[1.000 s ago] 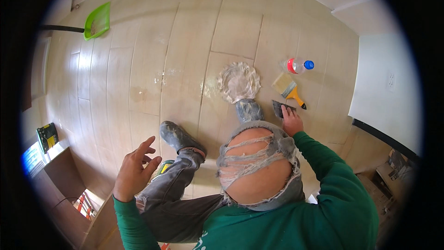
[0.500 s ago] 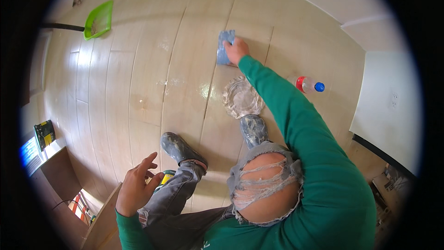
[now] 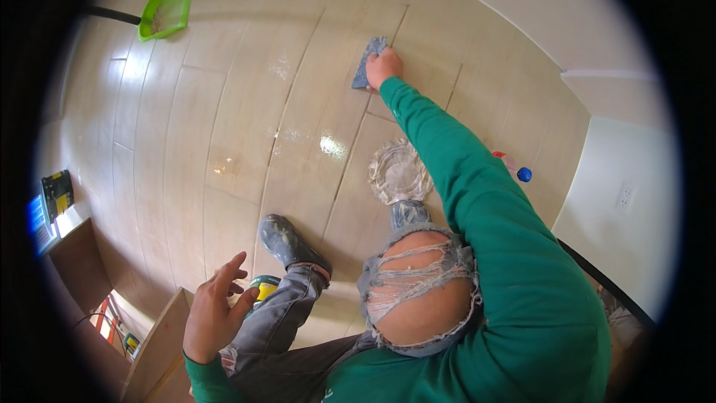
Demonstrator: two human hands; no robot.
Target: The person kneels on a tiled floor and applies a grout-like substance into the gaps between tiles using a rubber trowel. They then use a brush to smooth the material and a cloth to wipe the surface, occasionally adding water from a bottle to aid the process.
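Note:
My right hand (image 3: 385, 67) reaches far forward and grips a flat blue spreader (image 3: 368, 64), smeared with pale paste. The spreader is tilted against the wood-look floor tiles (image 3: 298, 104), beside a dark joint line. Nearer to me, a round shallow dish (image 3: 401, 172) coated in pale paste sits just in front of my right shoe (image 3: 410, 213). My left hand (image 3: 216, 312) hovers above my left leg, fingers apart and nothing in them.
At the far left lies a green dustpan (image 3: 168, 9) with debris in it. A bottle with a blue cap (image 3: 524, 175) lies right of my right arm. Wet patches (image 3: 333, 147) shine on the tiles. A wooden board (image 3: 158, 339) and a yellow-green container (image 3: 265, 285) are near my left hand.
My right hand has moved slightly farther away with the spreader, which has turned from nearly flat to tilted. The whole view has shifted a little. My left hand stays raised and empty.

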